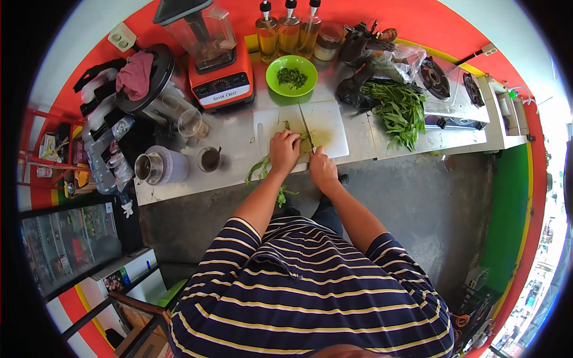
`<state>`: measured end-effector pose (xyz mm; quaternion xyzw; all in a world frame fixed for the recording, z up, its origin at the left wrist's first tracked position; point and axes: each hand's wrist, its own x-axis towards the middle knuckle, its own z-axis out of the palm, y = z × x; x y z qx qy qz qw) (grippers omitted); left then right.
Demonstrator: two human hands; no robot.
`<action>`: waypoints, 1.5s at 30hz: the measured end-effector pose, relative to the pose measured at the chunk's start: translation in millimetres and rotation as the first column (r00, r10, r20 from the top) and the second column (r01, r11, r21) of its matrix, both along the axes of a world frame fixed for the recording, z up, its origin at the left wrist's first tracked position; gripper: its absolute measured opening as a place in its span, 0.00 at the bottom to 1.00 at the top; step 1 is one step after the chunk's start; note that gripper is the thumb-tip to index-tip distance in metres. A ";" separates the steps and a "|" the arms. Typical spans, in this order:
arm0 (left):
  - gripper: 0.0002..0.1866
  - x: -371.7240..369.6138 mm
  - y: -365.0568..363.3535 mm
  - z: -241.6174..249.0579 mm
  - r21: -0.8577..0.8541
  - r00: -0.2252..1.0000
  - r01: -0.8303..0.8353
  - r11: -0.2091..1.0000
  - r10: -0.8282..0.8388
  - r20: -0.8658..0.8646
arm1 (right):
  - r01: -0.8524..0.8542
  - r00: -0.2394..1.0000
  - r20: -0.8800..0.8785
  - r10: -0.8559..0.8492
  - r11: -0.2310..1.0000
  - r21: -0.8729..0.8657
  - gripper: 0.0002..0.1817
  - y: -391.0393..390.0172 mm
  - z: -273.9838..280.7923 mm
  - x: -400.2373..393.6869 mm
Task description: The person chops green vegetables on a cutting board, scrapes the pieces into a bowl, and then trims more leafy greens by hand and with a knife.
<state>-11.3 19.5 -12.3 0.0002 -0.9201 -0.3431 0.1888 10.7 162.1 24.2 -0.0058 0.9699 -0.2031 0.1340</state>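
A white cutting board (pixel 330 122) lies on the metal counter. My left hand (pixel 284 150) presses down on leafy green stems (pixel 258 169) at the board's front, its fingers closed on them; the stems trail over the counter's edge. In my right hand (pixel 323 169) is the handle of a knife (pixel 306 125), whose blade points away from me across the board, close beside the left fingertips. Behind the board, a green bowl (pixel 292 92) holds chopped greens (pixel 291 77). To the right of the board rests a large bunch of leafy greens (pixel 403 113).
A red blender (pixel 222 85) and oil bottles (pixel 289 34) stand at the back. Leftward are a glass (pixel 209 159), a plastic cup (pixel 192 124) and a steel-topped container (pixel 170 165). On the right is a gas stove (pixel 452 107). A black bag (pixel 354 89) lies beside the greens.
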 end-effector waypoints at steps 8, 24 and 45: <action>0.08 -5.8 -25.1 3.3 -0.052 1.000 0.023 0.998 -0.024 -0.019 | 0.094 0.995 -0.018 -0.094 0.995 -0.037 0.19 25.5 25.0 10.4; 0.13 -2.0 -22.0 9.2 -0.150 0.999 0.043 0.988 -0.042 0.011 | 0.254 0.950 -0.184 -0.251 0.967 -0.010 0.19 33.7 8.7 -28.8; 0.11 -2.1 -23.7 6.7 -0.123 0.999 0.048 0.991 -0.048 -0.002 | -0.026 0.891 -0.445 0.089 0.989 0.146 0.11 35.9 -6.9 -62.1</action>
